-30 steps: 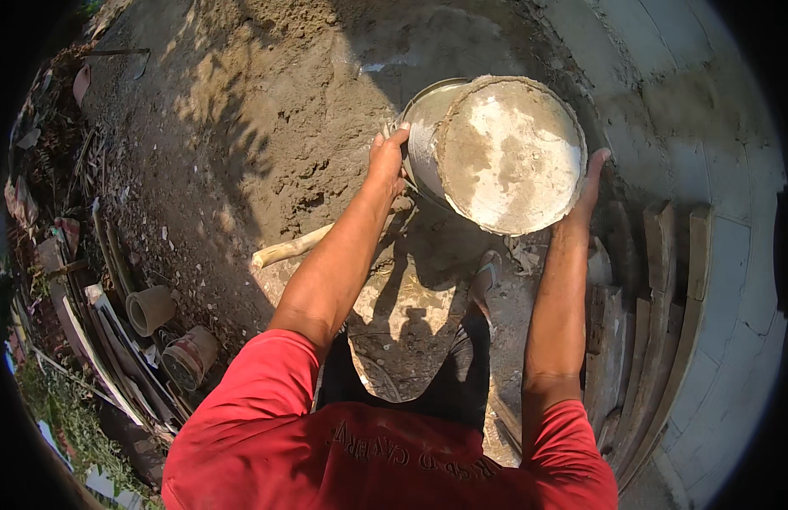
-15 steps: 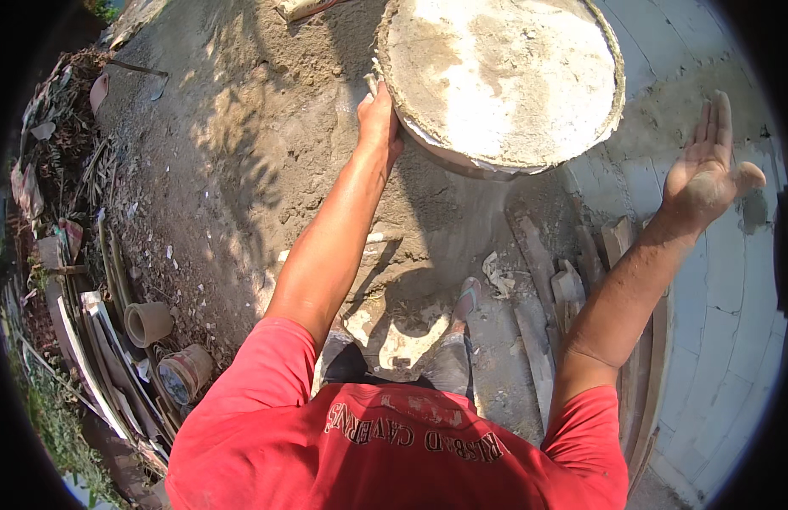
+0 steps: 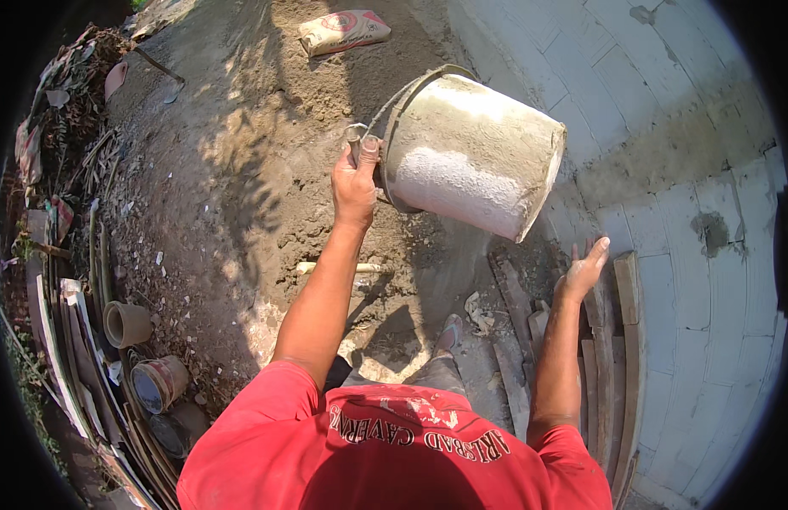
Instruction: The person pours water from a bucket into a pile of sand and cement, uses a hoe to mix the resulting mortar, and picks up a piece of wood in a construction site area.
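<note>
A cement-smeared white bucket [image 3: 479,157] hangs tilted on its side above the sandy ground, its rim toward the left and its base toward the right. My left hand [image 3: 357,189] is closed around the grip of its wire handle, close by the rim. The bucket's inside is turned from view. Below the bucket's base, apart from it, my right hand [image 3: 584,272] is open with the fingers spread and holds nothing. A pale wooden handle [image 3: 326,268] lies on the ground beneath my left forearm.
Past the bucket lies a printed sack [image 3: 343,32] on the sand. A pale block wall [image 3: 700,297] rises along the right, with wooden boards [image 3: 629,340] at its foot. Two small buckets, one grey [image 3: 127,325] and one dirty [image 3: 160,381], stand at left beside stacked planks [image 3: 84,374].
The bucket has swung from base-up to lying sideways, its base now toward the right. My right hand has come down and inward from the wall; my left hand has shifted slightly left and lower.
</note>
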The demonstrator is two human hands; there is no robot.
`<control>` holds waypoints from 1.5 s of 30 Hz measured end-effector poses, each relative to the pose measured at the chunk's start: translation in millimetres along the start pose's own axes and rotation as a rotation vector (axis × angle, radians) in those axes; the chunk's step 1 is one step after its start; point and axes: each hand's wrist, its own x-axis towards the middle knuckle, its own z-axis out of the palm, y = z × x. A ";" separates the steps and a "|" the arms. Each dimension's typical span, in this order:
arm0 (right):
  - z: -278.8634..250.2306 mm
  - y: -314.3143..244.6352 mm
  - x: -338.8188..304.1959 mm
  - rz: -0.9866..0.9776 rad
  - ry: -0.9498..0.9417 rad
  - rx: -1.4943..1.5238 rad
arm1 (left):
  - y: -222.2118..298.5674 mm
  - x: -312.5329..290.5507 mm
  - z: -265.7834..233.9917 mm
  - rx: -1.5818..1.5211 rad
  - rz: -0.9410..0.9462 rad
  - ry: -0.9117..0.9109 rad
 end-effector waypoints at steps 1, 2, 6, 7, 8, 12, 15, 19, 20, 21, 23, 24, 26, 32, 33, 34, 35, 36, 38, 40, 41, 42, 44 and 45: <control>-31.1 27.6 -24.2 0.013 -0.023 -0.081 | 29.0 -24.8 19.6 0.035 0.037 -0.070; -43.7 41.3 -61.5 0.027 -0.053 -0.125 | 51.9 -34.4 18.8 0.288 0.211 -0.060; -31.0 29.6 -208.2 0.144 -0.117 -0.174 | 65.3 -59.1 10.3 0.500 0.454 -0.310; -25.5 20.8 -233.7 0.117 -0.137 -0.156 | 70.6 -74.1 12.7 0.615 0.493 -0.396; -24.6 13.6 -256.3 0.145 -0.189 -0.114 | 70.7 -82.5 10.8 0.708 0.544 -0.443; -41.1 27.4 -295.1 0.275 -0.066 -0.222 | 98.7 -103.9 6.1 1.028 0.452 -0.553; -64.0 39.8 -309.8 0.798 -0.394 -0.149 | 127.1 -110.0 4.9 1.056 0.201 -0.635; -83.0 73.3 -331.9 0.863 -0.439 0.087 | 114.3 -162.5 17.2 0.909 -0.015 -0.790; -89.0 70.5 -327.5 0.913 -0.422 0.274 | 104.3 -184.7 18.4 0.948 -0.170 -0.840; -94.6 64.2 -323.3 0.965 -0.399 0.469 | 95.7 -216.8 21.8 0.948 -0.188 -0.868; -127.1 72.9 -314.1 1.041 -0.565 0.656 | 57.0 -296.5 12.6 1.050 -0.043 -0.971; -132.8 47.3 -314.0 0.987 -0.564 0.683 | 33.3 -332.6 4.3 1.070 -0.120 -1.078; -153.6 95.1 -329.5 0.969 -0.503 0.428 | 0.9 -399.4 -4.8 1.098 -0.093 -1.136; -200.4 193.7 -299.5 0.794 -0.202 -0.251 | 37.1 -383.3 9.6 1.168 -0.671 -1.533; -208.4 203.9 -281.8 0.755 -0.146 -0.313 | 17.5 -373.2 -24.2 1.198 -0.488 -1.406; -211.6 189.4 -265.3 0.718 -0.122 -0.387 | 20.6 -346.3 -37.8 1.358 -0.275 -1.302; -234.5 211.9 -248.0 0.675 -0.070 -0.363 | 6.8 -312.1 -59.1 1.504 0.009 -1.263; -248.4 209.5 -232.4 0.610 -0.069 -0.423 | -9.1 -275.5 -84.3 1.684 0.075 -1.149; -280.0 169.8 -187.9 0.402 -0.078 -0.579 | -40.2 -202.9 -141.6 1.905 0.324 -1.025; -304.6 103.9 -153.3 0.175 -0.008 -0.673 | -70.5 -157.9 -194.1 2.126 0.384 -1.003; -310.6 62.9 -147.2 0.050 0.070 -0.697 | -86.2 -140.6 -218.1 2.176 0.455 -0.995; -304.3 24.7 -145.7 -0.070 0.154 -0.730 | -103.5 -122.0 -238.7 2.222 0.528 -0.984; -290.4 -50.1 -143.1 -0.304 0.334 -0.804 | -142.0 -85.9 -284.2 2.193 0.213 -0.919; -290.1 -74.0 -134.2 -0.448 0.425 -0.860 | -157.5 -75.3 -311.5 2.171 0.037 -0.898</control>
